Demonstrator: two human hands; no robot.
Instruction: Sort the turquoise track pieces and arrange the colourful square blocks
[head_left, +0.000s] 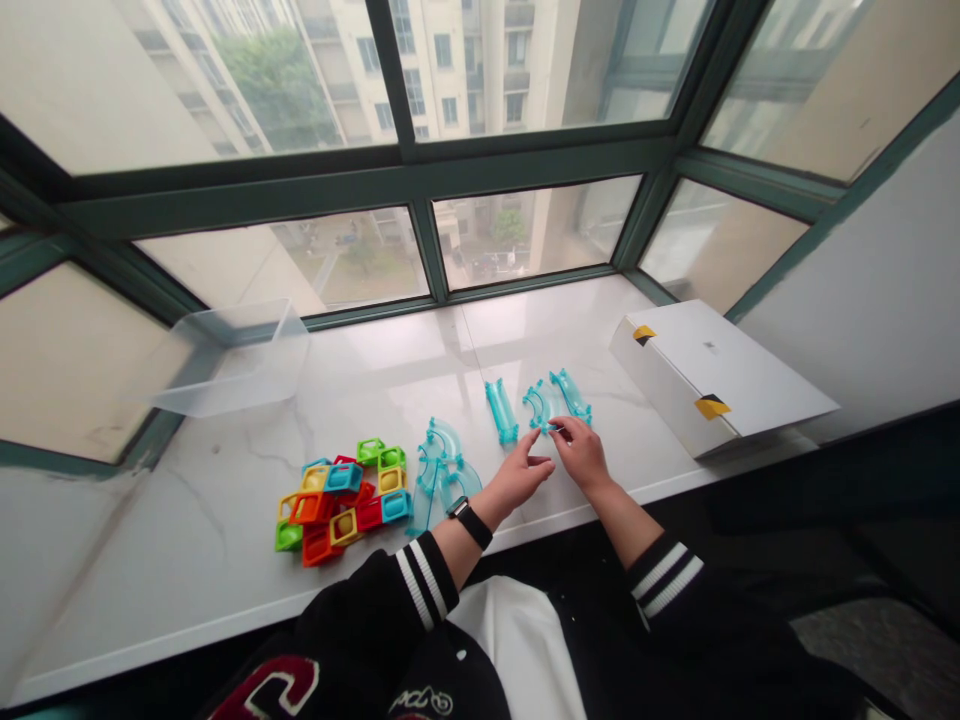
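Observation:
Both hands work at a white marble sill (225, 560). My right hand (579, 452) pinches the near end of a curved teal track piece (538, 404), which lies next to another curved piece (571, 393). My left hand (520, 476), with a black watch on the wrist, hovers just left of it, fingers curled toward the thumb and holding nothing I can see. A straight teal track piece (501, 410) lies to the left of the hands. A stack of curved teal pieces (442, 470) sits nearer the sill's front edge.
A pile of coloured square blocks (341, 498) lies left of the teal stack. A clear plastic bin (232, 358) stands at the back left by the window. A white flat box (716, 375) with yellow-black tape lies at the right.

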